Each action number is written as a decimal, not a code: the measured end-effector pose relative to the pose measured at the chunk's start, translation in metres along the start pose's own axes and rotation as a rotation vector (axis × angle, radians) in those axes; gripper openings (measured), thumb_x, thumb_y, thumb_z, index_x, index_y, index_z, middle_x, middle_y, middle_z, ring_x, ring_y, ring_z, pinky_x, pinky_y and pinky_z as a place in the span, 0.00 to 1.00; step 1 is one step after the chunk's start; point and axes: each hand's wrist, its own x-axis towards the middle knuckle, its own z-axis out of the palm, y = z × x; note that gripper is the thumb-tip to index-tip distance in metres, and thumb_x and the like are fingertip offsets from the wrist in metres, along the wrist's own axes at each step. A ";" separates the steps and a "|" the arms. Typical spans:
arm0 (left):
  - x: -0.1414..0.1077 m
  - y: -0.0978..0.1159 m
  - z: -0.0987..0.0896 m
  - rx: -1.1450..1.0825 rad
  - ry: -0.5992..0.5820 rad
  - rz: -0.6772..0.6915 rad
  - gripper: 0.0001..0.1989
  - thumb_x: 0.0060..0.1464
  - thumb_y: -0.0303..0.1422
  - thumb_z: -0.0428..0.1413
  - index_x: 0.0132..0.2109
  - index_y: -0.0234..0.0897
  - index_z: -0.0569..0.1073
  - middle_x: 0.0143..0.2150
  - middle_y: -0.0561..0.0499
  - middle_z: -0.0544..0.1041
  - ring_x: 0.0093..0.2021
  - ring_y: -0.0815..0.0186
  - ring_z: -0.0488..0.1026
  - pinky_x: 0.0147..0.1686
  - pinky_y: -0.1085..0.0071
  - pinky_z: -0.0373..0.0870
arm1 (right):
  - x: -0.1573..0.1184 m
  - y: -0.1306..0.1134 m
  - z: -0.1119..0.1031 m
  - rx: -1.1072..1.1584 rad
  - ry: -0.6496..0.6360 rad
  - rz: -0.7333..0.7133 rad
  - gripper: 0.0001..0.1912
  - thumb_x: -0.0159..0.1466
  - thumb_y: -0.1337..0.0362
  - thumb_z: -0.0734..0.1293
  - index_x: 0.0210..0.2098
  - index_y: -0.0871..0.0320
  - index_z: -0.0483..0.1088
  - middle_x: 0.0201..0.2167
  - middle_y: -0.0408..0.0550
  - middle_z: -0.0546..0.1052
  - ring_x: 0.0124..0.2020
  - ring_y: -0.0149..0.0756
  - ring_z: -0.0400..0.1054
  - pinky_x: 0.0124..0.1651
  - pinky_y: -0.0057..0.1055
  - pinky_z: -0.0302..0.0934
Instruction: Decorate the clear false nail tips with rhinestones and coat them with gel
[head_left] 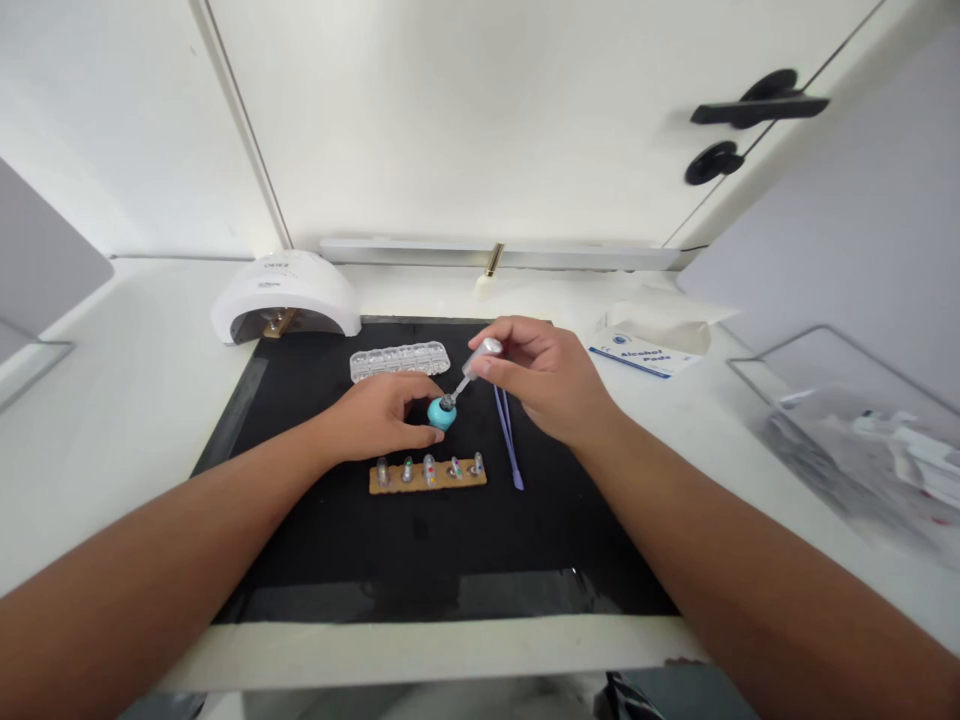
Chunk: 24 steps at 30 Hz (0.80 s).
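My left hand (386, 415) is closed around a small turquoise nail polish bottle (441, 416) on the black mat, thumb in front and fingers behind. Between the thumb and fingers of my right hand (544, 375) is the silver-white brush cap (484, 358). Its brush slants down to the bottle's dark mouth; whether the tip is inside I cannot tell. Nearer me lies a tan strip (442, 482) bearing several decorated nail tips (429, 470). Purple tweezers (510, 440) rest below my right hand. A clear compartment case (399, 360) sits behind my left hand.
A white nail lamp (289, 290) stands at the mat's back left. Toward the back are a gold-handled brush (493, 262) and an open alcohol pads box (652, 345). A wire-framed clear container (870, 440) is at the right. The black mat (337, 560) reaches near the table's front edge.
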 end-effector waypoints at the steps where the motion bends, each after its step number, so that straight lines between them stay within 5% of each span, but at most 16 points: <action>1: 0.000 0.000 0.000 -0.002 0.001 -0.003 0.12 0.49 0.33 0.62 0.42 0.38 0.76 0.36 0.54 0.76 0.33 0.67 0.69 0.34 0.72 0.63 | 0.000 -0.001 0.000 0.019 0.007 0.007 0.11 0.55 0.57 0.73 0.31 0.57 0.73 0.26 0.41 0.69 0.27 0.30 0.63 0.34 0.31 0.60; 11: -0.002 -0.006 0.004 -0.036 -0.018 -0.008 0.11 0.50 0.34 0.63 0.43 0.39 0.76 0.36 0.55 0.77 0.33 0.68 0.69 0.33 0.73 0.63 | -0.019 -0.028 -0.008 0.223 -0.008 0.109 0.09 0.53 0.61 0.74 0.30 0.58 0.72 0.26 0.41 0.72 0.27 0.28 0.65 0.33 0.28 0.61; 24: -0.006 -0.005 0.000 -0.047 -0.056 -0.089 0.12 0.50 0.35 0.63 0.43 0.40 0.76 0.36 0.57 0.76 0.32 0.69 0.68 0.33 0.73 0.62 | -0.043 0.003 -0.008 0.415 -0.139 0.314 0.07 0.51 0.66 0.74 0.29 0.60 0.74 0.23 0.39 0.72 0.24 0.25 0.64 0.29 0.25 0.59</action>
